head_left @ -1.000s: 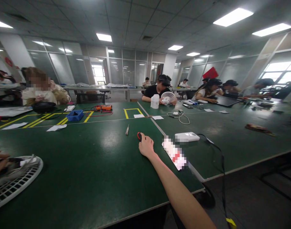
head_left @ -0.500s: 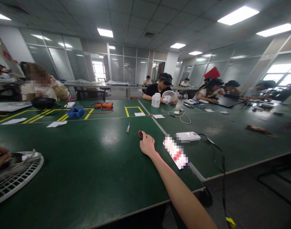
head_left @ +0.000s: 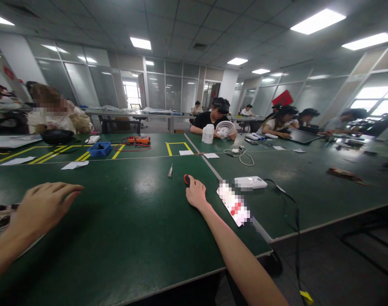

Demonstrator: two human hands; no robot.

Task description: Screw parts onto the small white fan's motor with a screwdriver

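Note:
My left hand (head_left: 50,206) is held over the left part of the green table (head_left: 117,238), fingers stretched out and holding nothing. Below and behind that arm, at the left edge, lies a white fan grille, mostly hidden now, with dark parts (head_left: 1,214) on it. My right hand (head_left: 195,192) rests on the table with its fingers closed around a red-and-black handle (head_left: 186,181); the rest of that tool is hidden under the palm. A small clear-handled screwdriver (head_left: 170,171) lies just left of it. To its right is a phone (head_left: 234,204) with a lit screen.
A white device (head_left: 250,182) with a black cable (head_left: 297,229) hanging off the table lies beyond the phone. Farther back are a blue bin (head_left: 99,149), an orange multimeter (head_left: 139,140) and a coiled white cable (head_left: 245,155). Across the table a person (head_left: 213,117) handles a white fan.
My left hand has let go of the dark parts by the fan grille and moved right, out over the table, its fingers now extended. My right hand stays in place.

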